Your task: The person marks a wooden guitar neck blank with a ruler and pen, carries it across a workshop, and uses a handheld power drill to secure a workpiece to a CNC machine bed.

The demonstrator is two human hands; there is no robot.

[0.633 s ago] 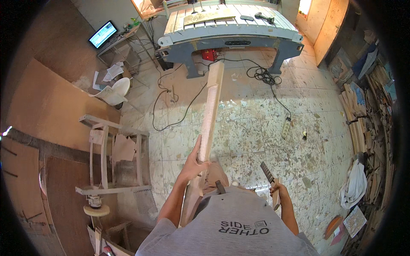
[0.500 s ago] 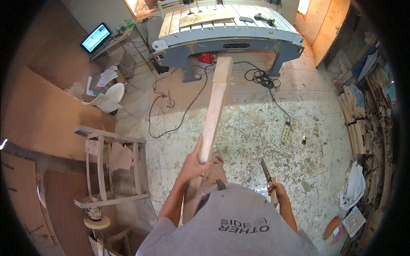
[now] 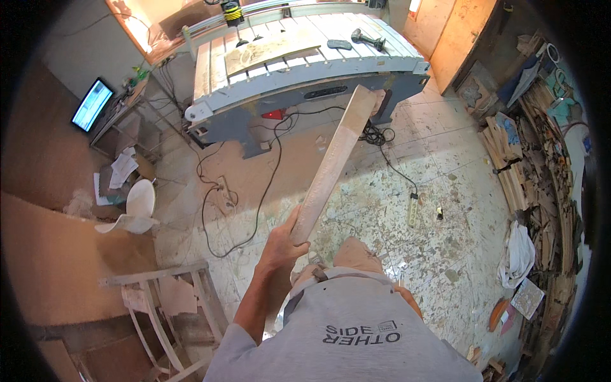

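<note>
My left hand (image 3: 280, 248) is closed around a long, pale squared wooden beam (image 3: 332, 167). The beam slants up and away to the right, its far end in front of the grey machine table. Its near end passes down beside my left forearm, partly hidden. Of my right arm only a strip of forearm (image 3: 408, 300) shows beside the grey shirt. The right hand itself is hidden, and so is whatever it may hold.
A grey machine table (image 3: 254, 114) stands ahead, with a cordless drill (image 3: 368, 39) and a board (image 3: 273, 57) on top. Black cables (image 3: 259, 213) and a power strip (image 3: 413, 211) lie on the floor. Wood scraps (image 3: 506, 172) line the right; a wooden frame (image 3: 153, 312) stands left.
My view has turned, and the beam in my left hand now leans farther right. The right hand, seen before with a flat dark-bladed tool, has gone out of sight.
</note>
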